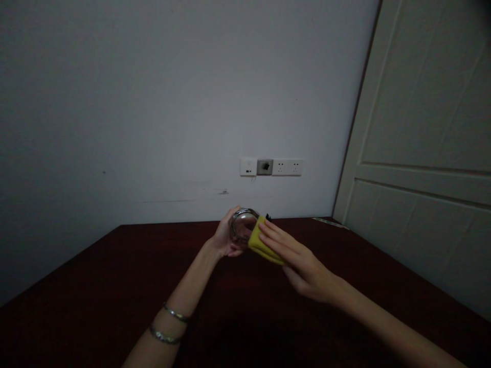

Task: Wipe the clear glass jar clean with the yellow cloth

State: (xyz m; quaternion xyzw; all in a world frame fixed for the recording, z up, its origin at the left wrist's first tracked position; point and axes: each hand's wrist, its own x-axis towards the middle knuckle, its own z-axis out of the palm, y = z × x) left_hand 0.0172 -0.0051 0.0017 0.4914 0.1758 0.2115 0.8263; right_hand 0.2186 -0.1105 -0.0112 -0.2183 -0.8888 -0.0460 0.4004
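We list a glass jar (243, 227) at lower centre, held in the left hand's (224, 235) close grip, which steadies it. The right hand (305, 271) presses a yellow cloth (262, 243) against its side with flat fingers.

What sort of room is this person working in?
Likely a plain room in a home or office: a dark red tabletop against a pale wall, a white socket panel, and a panelled door.
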